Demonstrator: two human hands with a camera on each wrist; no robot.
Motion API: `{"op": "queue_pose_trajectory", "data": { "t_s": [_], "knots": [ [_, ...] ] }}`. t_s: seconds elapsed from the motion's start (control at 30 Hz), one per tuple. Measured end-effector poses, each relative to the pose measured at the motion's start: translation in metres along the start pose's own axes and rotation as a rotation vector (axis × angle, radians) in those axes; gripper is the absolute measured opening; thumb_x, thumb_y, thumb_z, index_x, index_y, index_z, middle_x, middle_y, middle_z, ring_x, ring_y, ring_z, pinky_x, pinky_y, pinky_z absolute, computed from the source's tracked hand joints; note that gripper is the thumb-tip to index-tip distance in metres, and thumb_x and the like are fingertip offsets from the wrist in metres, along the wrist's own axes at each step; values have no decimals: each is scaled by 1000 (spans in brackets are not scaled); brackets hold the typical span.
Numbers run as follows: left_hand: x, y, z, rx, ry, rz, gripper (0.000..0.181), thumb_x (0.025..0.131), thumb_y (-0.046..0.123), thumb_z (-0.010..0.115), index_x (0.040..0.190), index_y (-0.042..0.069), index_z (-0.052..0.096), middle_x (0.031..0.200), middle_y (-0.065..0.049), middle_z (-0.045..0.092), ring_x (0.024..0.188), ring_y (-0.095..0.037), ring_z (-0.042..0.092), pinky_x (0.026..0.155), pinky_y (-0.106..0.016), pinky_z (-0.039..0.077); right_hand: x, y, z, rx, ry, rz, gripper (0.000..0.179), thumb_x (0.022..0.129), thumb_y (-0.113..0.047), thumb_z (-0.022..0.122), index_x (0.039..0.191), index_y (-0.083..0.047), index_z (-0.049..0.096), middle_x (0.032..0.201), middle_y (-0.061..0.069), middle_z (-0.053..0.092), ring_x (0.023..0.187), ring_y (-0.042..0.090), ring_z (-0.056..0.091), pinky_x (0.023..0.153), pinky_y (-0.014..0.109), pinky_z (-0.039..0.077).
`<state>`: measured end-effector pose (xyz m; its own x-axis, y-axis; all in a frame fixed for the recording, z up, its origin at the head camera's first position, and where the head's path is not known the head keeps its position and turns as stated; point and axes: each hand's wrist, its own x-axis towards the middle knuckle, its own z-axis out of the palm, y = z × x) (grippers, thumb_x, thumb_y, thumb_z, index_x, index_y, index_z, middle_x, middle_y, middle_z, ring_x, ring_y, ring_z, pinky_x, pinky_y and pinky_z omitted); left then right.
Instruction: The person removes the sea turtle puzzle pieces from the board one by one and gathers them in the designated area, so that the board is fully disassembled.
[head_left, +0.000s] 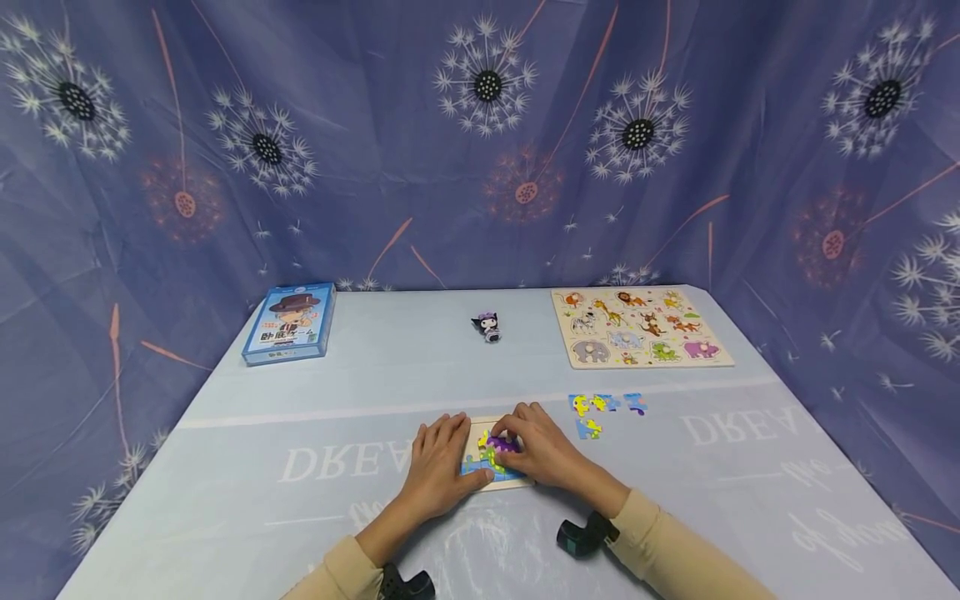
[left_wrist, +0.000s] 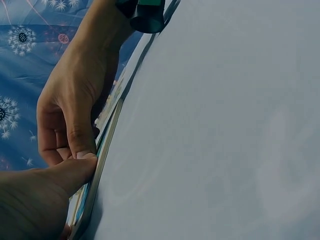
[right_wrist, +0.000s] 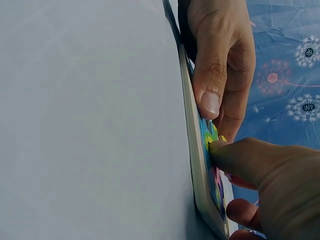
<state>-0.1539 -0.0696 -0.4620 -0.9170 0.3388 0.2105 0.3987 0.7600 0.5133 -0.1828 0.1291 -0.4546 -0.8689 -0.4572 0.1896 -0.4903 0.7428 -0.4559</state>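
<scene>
A small wooden jigsaw board (head_left: 477, 427) lies between the hands, with blue pieces along its near side and yellow, green and purple ones further in. My left hand (head_left: 437, 468) rests along the board's left side, fingers extended, its thumb (left_wrist: 80, 172) pressing on the near edge. With thumb and forefinger my right hand (head_left: 542, 450) pinches a purple puzzle piece (head_left: 502, 444) over the board's middle; the fingers hide part of it. In the right wrist view, the right thumb (right_wrist: 235, 152) touches the colourful pieces near the left thumb (right_wrist: 209, 95).
Several loose jigsaw pieces (head_left: 589, 429) lie right of the board. Behind them is an animal peg puzzle (head_left: 562, 333). A small black-and-white figurine (head_left: 487, 326) stands at the back centre, and a blue game box (head_left: 291, 323) lies back left. A dandelion-print curtain (head_left: 390, 167) surrounds the table.
</scene>
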Motion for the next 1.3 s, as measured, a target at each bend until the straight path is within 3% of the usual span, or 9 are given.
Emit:
{"op": "queue_pose_trajectory", "data": {
  "t_s": [0.43,0.8,0.97,1.13,1.3],
  "knots": [
    [1,-2,2,15,-4,-9,81,78,48,69,138,0,44,144,-15,42,136,-38,31,110,-64,15,2,1,3,-52,46,-22,23,76,-31,77,95,-23,68,81,-9,52,80,6,39,68,20,36],
    [1,-3,2,13,-16,-12,82,79,49,68,139,-1,43,145,-15,41,137,-39,30,111,-63,15,7,5,-5,-40,-65,-84,25,77,-31,76,100,-23,72,83,-6,51,80,7,38,66,19,32],
    [1,-3,1,13,-14,-13,82,78,48,68,139,-1,43,145,-15,41,137,-39,30,111,-63,15,8,5,-5,-17,-88,-63,24,76,-32,77,98,-24,72,83,-6,51,80,7,38,66,18,32],
    [1,-3,1,10,-15,-17,82,78,48,69,139,-1,43,145,-15,41,137,-39,30,111,-63,15,6,7,-7,12,-75,-50,23,78,-33,75,99,-23,71,85,-8,54,81,6,41,68,19,35],
    [1,-2,2,4,-26,-16,82,79,48,69,140,0,42,146,-15,40,138,-39,29,111,-63,14,-3,15,-20,36,-11,-35,25,79,-30,74,102,-21,70,85,-7,58,81,8,46,68,21,39]
  ]
}}
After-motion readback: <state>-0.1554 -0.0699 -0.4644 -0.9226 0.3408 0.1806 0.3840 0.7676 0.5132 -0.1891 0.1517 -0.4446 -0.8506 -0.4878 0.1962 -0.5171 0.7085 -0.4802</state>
